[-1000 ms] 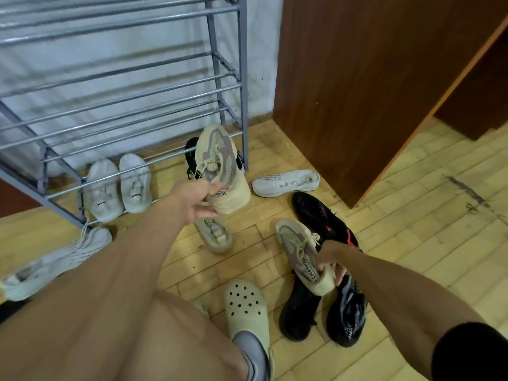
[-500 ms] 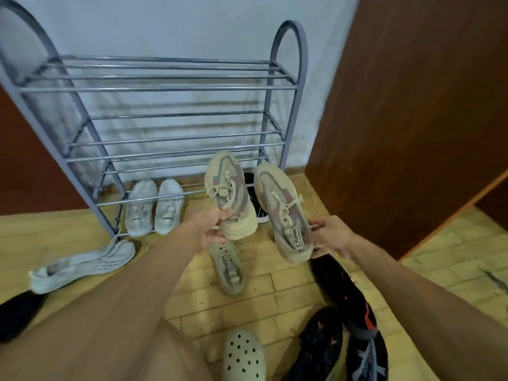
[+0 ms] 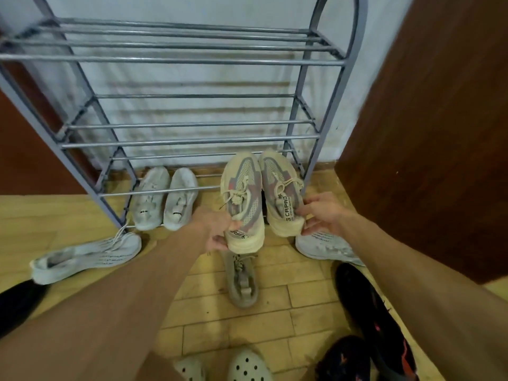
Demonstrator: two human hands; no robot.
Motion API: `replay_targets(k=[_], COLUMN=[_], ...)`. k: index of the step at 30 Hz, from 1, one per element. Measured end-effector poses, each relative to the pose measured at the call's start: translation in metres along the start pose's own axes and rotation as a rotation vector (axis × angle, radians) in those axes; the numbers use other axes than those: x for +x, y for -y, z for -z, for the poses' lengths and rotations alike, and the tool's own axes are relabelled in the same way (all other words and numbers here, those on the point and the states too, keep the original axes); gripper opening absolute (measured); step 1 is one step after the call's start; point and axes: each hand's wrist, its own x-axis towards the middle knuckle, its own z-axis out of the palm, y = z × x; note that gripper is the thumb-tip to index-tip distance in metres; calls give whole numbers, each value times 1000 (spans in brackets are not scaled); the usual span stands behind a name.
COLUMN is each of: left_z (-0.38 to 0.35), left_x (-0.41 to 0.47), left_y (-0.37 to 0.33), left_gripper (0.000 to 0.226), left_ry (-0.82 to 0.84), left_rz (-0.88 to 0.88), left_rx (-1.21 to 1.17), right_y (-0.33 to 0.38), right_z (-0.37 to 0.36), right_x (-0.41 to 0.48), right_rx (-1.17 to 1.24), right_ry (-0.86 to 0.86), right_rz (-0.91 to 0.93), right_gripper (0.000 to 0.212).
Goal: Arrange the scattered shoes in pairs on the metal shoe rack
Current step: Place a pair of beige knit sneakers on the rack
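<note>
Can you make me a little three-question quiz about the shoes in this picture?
1. True or false: each hand holds one beige sneaker.
2. Which shoes already sit on the rack's bottom shelf? A) black pair B) white pair C) clogs
3. Fill in: the grey shoe lies on the ____.

Key:
1. True: the left hand holds the left beige sneaker, the right hand the right beige sneaker.
2. B: the white pair on the metal rack.
3. Floor: grey shoe, wooden floor.

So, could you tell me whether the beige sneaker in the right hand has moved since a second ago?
Yes. The right hand has carried its beige sneaker up off the floor to the metal shoe rack, beside its mate.
</note>
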Motion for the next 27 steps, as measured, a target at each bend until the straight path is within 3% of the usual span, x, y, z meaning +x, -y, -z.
replay_targets(k=[7,11,14,18,27], left_z=[-15,-23,-23,-22,-35], left_x=[41,72,98,137,174], left_y=[-25,-43,-58,-71,-73], left_gripper=[19,34,41,44,45], left_ry=[14,14,-16,-52,-62], left_rz=[-21,-55,-77,-91,-150], left_rx=[-29,-88,-82,-80,-139], right_y=[10,24,36,43,25], right_z=[2,3,3,-1,-9], right_x=[33,65,88,117,159], right_rx=[46,74,76,62,101], right_ry=[-73,-128,-121,-164,-279], right_rz=[52,66,79,113,121], right_gripper=[35,46,40,32,35])
